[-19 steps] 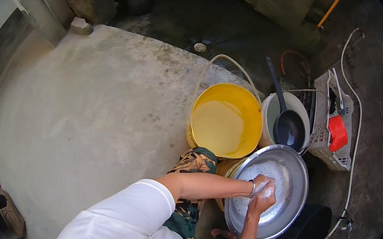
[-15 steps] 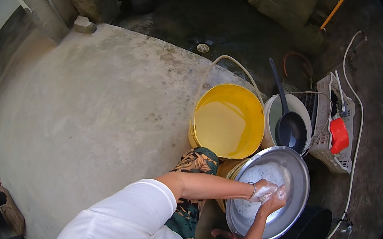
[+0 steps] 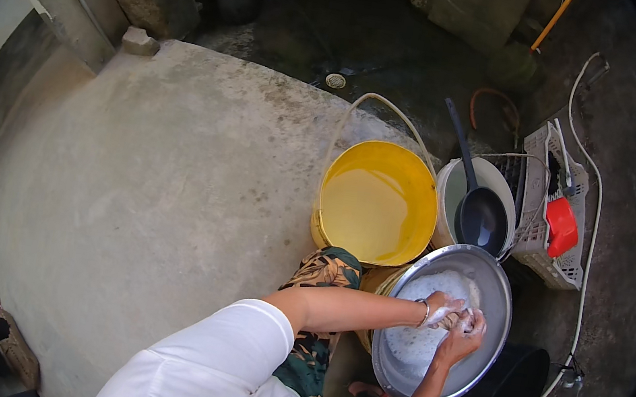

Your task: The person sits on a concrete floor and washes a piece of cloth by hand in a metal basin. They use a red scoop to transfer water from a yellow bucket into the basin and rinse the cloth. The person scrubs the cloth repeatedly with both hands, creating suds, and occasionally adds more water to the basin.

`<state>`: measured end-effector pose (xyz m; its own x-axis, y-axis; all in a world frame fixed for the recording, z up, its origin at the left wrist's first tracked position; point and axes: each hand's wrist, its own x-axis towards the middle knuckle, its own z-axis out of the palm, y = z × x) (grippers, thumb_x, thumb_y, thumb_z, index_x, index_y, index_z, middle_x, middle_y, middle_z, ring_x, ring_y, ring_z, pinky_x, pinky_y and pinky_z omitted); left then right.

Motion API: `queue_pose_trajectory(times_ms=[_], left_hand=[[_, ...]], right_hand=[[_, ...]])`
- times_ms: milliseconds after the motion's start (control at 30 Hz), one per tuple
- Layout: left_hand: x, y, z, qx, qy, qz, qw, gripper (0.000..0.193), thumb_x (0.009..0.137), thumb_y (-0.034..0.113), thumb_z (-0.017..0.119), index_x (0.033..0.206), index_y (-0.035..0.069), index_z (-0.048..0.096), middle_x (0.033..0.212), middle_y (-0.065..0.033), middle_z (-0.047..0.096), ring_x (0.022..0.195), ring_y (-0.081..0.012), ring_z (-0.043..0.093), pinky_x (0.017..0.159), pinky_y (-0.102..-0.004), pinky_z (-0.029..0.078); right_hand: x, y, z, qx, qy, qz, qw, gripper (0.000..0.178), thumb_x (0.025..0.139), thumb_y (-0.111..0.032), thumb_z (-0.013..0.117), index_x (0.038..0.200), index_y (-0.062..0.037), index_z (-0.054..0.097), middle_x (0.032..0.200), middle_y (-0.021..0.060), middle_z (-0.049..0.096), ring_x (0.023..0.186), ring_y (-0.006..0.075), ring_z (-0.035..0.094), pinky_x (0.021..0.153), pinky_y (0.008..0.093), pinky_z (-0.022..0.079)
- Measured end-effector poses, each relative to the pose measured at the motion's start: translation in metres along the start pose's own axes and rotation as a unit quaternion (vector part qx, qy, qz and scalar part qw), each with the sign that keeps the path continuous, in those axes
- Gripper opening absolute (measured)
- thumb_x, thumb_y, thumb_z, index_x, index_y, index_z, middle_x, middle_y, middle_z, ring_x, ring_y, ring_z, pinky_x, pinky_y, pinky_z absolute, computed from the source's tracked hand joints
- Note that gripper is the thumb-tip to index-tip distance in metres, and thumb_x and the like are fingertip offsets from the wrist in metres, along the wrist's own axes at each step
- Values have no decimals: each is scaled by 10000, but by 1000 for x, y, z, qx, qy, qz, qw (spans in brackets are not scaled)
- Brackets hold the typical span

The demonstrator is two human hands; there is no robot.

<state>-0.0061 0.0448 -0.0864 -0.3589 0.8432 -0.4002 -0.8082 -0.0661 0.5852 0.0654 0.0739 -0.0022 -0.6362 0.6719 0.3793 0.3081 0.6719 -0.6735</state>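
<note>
A wide grey metal basin sits low in front of me, holding water topped with white suds. Over those suds my hands are close together. My left hand, with a bracelet at the wrist, is closed and coated in foam. My right hand is also closed, its fingers foamy. Between them they grip a small brownish bunched piece of cloth, mostly hidden by the fingers.
A yellow bucket of cloudy liquid stands beyond the basin. Beside it, a black long-handled ladle lies in a white bucket. To the right are a plastic crate with a red object, a hose and a black bucket.
My right hand has shifted slightly right, drawing a little apart from my left. More of the brownish piece shows between them. The basin stays in place.
</note>
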Motion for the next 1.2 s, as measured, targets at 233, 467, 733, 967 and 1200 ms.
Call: queue_pose_trajectory(times_ms=[233,467,733,967,1200], left_hand=[[-28,12,14,-151,-33,-58,986,276,835,322,539,685,93,581,545,16,485,445,-139,461,386,-283,346],[0,-16,7,-10,97,28,995,345,812,371,547,668,59,585,572,-25,526,446,-118,464,363,-279,312],[-14,18,11,343,90,190,916,384,857,388,485,801,16,559,732,-163,588,643,-275,586,567,-358,436],[-10,32,-1,86,125,64,986,440,838,424,542,690,12,589,579,-20,541,502,-96,478,477,-267,407],[-18,15,9,-27,88,-26,995,341,850,353,538,630,93,533,580,-12,512,515,-121,502,472,-276,398]], right_hand=[[7,-19,3,-8,-74,101,992,241,862,-156,487,748,38,572,674,182,572,610,296,565,551,401,412],[-6,2,17,68,-11,57,996,364,886,-219,478,676,68,559,522,131,523,499,178,486,473,375,381],[5,44,10,207,12,240,948,291,879,-235,505,807,33,592,667,72,581,577,127,527,521,287,439],[-10,-19,23,62,8,19,998,222,858,-179,528,760,20,541,682,127,561,634,158,521,580,297,417],[-3,9,23,31,16,75,997,198,831,-140,532,711,14,563,569,183,537,525,343,548,502,390,420]])
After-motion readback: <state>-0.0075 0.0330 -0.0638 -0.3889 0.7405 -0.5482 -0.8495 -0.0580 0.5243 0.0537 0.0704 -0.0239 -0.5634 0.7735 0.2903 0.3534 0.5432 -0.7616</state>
